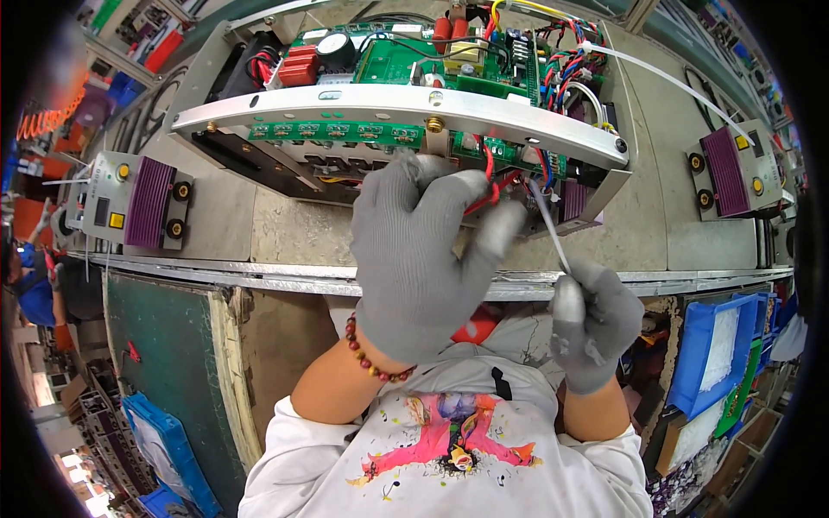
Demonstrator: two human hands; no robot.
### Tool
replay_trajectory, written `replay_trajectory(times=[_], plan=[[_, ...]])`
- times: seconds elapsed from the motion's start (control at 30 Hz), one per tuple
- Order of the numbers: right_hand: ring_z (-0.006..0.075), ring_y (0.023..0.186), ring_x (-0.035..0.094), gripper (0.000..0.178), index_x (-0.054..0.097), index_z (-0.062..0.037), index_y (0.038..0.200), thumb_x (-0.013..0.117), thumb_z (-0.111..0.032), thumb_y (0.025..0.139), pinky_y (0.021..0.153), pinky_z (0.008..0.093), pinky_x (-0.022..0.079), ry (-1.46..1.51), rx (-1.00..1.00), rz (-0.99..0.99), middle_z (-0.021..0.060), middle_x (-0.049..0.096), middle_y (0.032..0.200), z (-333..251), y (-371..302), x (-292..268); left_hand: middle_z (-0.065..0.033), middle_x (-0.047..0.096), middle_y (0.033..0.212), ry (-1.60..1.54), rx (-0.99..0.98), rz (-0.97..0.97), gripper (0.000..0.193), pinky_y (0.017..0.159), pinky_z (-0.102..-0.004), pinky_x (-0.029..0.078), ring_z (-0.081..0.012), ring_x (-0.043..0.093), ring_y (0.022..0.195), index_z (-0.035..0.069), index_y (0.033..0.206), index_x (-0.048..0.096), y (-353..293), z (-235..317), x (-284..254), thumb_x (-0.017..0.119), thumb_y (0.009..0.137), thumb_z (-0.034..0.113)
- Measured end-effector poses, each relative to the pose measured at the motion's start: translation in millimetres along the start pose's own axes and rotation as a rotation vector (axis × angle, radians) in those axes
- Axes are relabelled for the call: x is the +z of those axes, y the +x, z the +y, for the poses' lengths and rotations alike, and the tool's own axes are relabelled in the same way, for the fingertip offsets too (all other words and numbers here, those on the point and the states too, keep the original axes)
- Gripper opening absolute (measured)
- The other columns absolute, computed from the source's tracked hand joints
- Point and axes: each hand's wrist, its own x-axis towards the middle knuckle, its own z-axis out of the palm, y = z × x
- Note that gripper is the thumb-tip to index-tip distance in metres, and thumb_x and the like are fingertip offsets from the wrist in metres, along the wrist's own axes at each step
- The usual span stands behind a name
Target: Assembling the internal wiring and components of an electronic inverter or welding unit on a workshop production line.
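Note:
My left hand [410, 250], in a grey knitted glove, reaches to the front of an opened metal-framed electrical unit [302, 102]. Its index fingertip touches red wires [492, 177]; the thumb, a little blurred, stands apart on their other side. My right hand [596, 324], gloved alike, pinches the lower end of a thin white cable tie [550, 226] between thumb and fingers. The tie slants up to the wires under the unit's front rail, where its far end is hard to make out. Green circuit boards [393, 65] sit inside the frame.
Another long white cable tie [665, 76] sticks out from a wire bundle [570, 65] at the unit's right. Purple-finned units stand left [148, 203] and right [725, 173] on the bench. Blue bins [712, 354] lie at lower right. A person [39, 289] is at far left.

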Motion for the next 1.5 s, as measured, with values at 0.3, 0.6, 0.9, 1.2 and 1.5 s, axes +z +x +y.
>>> replay_trajectory(times=[0.3,0.6,0.9,1.2,1.5], plan=[[0.0230,0.048,0.055,0.023,0.070,-0.0064,0.097,0.070,0.001,0.076,0.047,0.0331,0.042,-0.130,-0.147,-0.009,0.0077,0.057,0.060,-21,22,15,-0.0123,0.069,0.084,-0.243,-0.186,0.130,0.019,0.066,-0.0332,0.051,-0.0264,0.064,0.072,0.003,0.100,0.071,-7,-9,-12,0.078,0.083,0.007],[0.0226,0.050,0.059,0.011,0.069,-0.0064,0.094,0.071,-0.005,0.084,0.049,0.0332,0.046,-0.070,-0.133,0.167,0.0092,0.062,0.065,-32,49,53,-0.0170,0.064,0.120,0.136,0.345,0.209,0.046,0.095,-0.0395,0.046,-0.0299,0.060,0.109,0.002,0.122,0.064,49,-31,-56,0.064,0.076,0.001],[0.0195,0.046,0.053,0.013,0.070,-0.0046,0.094,0.074,-0.003,0.082,0.045,0.0320,0.042,-0.101,-0.084,0.251,0.0079,0.058,0.062,-29,30,56,-0.0148,0.063,0.125,0.181,0.493,-0.351,0.071,0.099,-0.0455,0.045,-0.0355,0.059,0.111,0.006,0.128,0.061,93,-34,-68,0.055,0.060,-0.011],[0.0214,0.049,0.057,0.019,0.069,-0.0067,0.097,0.074,-0.001,0.080,0.047,0.0328,0.044,-0.073,-0.204,0.309,0.0086,0.061,0.066,-35,46,69,-0.0136,0.066,0.116,0.184,0.545,-0.376,0.064,0.092,-0.0431,0.049,-0.0354,0.061,0.106,0.006,0.125,0.064,99,-41,-67,0.059,0.063,-0.011],[0.0284,0.062,0.063,0.026,0.068,-0.0052,0.104,0.074,-0.001,0.079,0.055,0.0371,0.050,-0.061,-0.219,0.273,0.0098,0.063,0.073,-41,60,76,-0.0089,0.066,0.099,0.513,0.618,-0.249,0.043,0.084,-0.0450,0.052,-0.0344,0.061,0.100,0.011,0.108,0.069,102,-31,-67,0.069,0.067,-0.001]])
